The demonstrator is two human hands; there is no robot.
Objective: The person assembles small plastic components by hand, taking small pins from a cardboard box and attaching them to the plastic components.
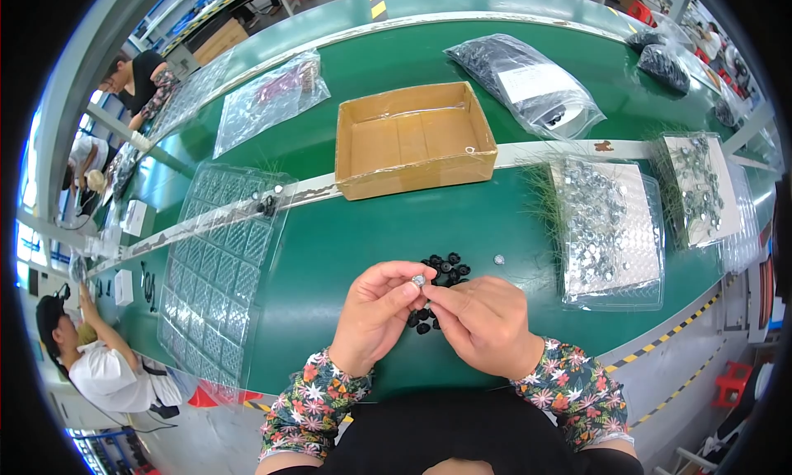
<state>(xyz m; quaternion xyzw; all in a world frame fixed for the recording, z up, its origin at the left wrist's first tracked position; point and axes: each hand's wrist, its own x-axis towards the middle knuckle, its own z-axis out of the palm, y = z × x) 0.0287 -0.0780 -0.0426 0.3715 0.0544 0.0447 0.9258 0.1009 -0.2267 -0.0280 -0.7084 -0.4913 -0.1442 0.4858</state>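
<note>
My left hand (375, 314) and my right hand (488, 322) meet over the green table (346, 236), fingertips pinched together on a small silver metal part (419, 281). Just beyond and under my fingers lies a small pile of black round rubber pieces (444, 269). One loose silver part (498, 260) rests on the table to the right of the pile. Both wrists wear floral sleeves.
A clear plastic blister tray (216, 265) lies to my left. An open cardboard box (412, 138) sits ahead. Two trays of silver parts (606, 228) (700, 186) stand at the right. Bags of black parts (528, 83) lie farther back. Other people work at the far left.
</note>
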